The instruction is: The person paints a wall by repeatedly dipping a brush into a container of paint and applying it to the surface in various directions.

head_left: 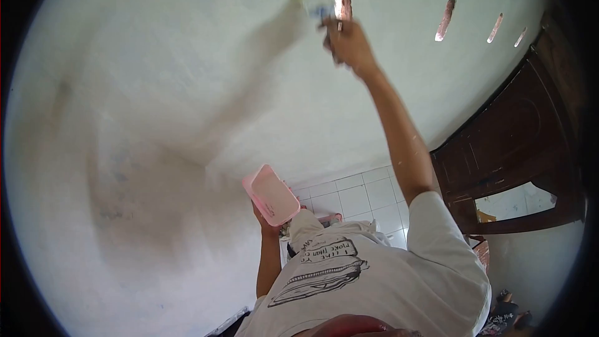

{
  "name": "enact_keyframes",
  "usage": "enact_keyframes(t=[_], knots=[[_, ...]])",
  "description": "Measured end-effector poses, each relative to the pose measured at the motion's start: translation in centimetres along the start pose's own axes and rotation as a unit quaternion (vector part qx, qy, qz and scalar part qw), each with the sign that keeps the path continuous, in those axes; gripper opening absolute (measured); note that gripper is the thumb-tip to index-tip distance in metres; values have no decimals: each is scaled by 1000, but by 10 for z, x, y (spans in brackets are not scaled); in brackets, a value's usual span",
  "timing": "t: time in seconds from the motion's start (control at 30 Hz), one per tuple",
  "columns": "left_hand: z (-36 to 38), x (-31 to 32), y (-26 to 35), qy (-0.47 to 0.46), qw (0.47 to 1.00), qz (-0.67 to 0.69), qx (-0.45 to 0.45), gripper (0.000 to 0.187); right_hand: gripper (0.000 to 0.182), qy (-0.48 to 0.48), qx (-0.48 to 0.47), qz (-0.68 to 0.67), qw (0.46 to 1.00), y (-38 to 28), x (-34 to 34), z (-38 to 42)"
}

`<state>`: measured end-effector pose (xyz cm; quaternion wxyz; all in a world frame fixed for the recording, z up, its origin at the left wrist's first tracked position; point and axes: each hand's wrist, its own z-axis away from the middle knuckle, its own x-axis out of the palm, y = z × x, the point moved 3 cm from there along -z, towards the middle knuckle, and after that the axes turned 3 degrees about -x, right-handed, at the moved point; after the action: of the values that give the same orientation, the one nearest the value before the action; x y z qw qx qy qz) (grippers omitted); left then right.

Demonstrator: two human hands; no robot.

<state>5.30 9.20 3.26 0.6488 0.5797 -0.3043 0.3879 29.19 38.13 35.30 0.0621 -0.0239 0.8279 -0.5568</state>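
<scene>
My right hand (347, 43), raised high on an outstretched arm, is closed round the handle of a paintbrush (315, 1). The brush's pale bristles are against or very near the whitish wall (249, 87), and look blurred. Just right of the brush is a narrow slot in the wall (342, 5). Low at my side, my left hand (262, 217) holds a pink plastic container (272, 195) from beneath and behind; most of its fingers are hidden. The container is tilted, and its inside looks pale.
More slots (445, 20) run along the wall to the right. A dark brown wooden cabinet (499, 150) with a mirror-like panel stands at the right. White floor tiles (355, 200) show below the wall. Dark patterned items lie at the lower right.
</scene>
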Motion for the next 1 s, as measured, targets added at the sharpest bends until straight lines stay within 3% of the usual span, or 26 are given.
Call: enact_keyframes(t=[0.07, 0.1, 0.13, 0.17, 0.2, 0.3, 0.37, 0.5, 0.6, 0.63, 0.7, 0.77, 0.8, 0.83, 0.87, 0.97, 1.0], knots=[[2, 7, 2, 31, 999, 28, 0, 72, 37, -2, 28, 35, 999, 94, 21, 26], [4, 9, 1, 64, 996, 56, -1, 72, 37, 17, -27, 63, 998, 155, 32, 45], [5, 9, -1, 64, 996, 59, 0, 72, 35, 18, 18, 88, 996, 204, 42, 69], [4, 10, -2, 62, 996, 60, 9, 72, 35, -26, 179, 47, 982, 216, 44, 98], [6, 10, -3, 63, 996, 61, 13, 71, 34, -74, 279, -68, 955, 270, 49, 113], [6, 11, -3, 61, 998, 22, 20, 71, 34, -56, 339, -84, 936, 274, 41, 108], [-2, 7, -2, 45, 998, 42, 17, 71, 32, -58, 250, -12, 966, 198, 14, 51], [0, 7, 1, 33, 999, 13, 7, 72, 41, -57, 22, -45, 997, 22, -20, 10], [0, 6, 0, 29, 999, 14, 14, 72, 41, -25, -37, -65, 997, -20, -21, 16], [2, 10, 0, 33, 999, 14, 15, 72, 41, -28, -34, -67, 997, -10, -15, 23], [4, 16, -2, 66, 995, 78, 1, 72, 38, -46, 81, -15, 996, 60, 4, 39], [5, 16, -3, 52, 996, 73, 12, 72, 40, 40, -124, 110, 985, 216, 26, 53], [5, 15, -4, 37, 997, 71, 23, 72, 42, 71, -109, 144, 981, 259, 33, 78], [3, 14, -3, 39, 996, 72, 24, 72, 41, 15, 127, 104, 986, 283, 35, 102], [-1, 15, -1, 35, 998, 49, 30, 72, 38, -65, 272, 8, 960, 302, 32, 120], [5, 12, 3, 41, 998, 31, 32, 71, 35, -113, 359, 22, 926, 348, 26, 135], [1, 12, 6, 39, 998, 36, 32, 70, 33, -68, 342, 2, 937, 322, 22, 119]])
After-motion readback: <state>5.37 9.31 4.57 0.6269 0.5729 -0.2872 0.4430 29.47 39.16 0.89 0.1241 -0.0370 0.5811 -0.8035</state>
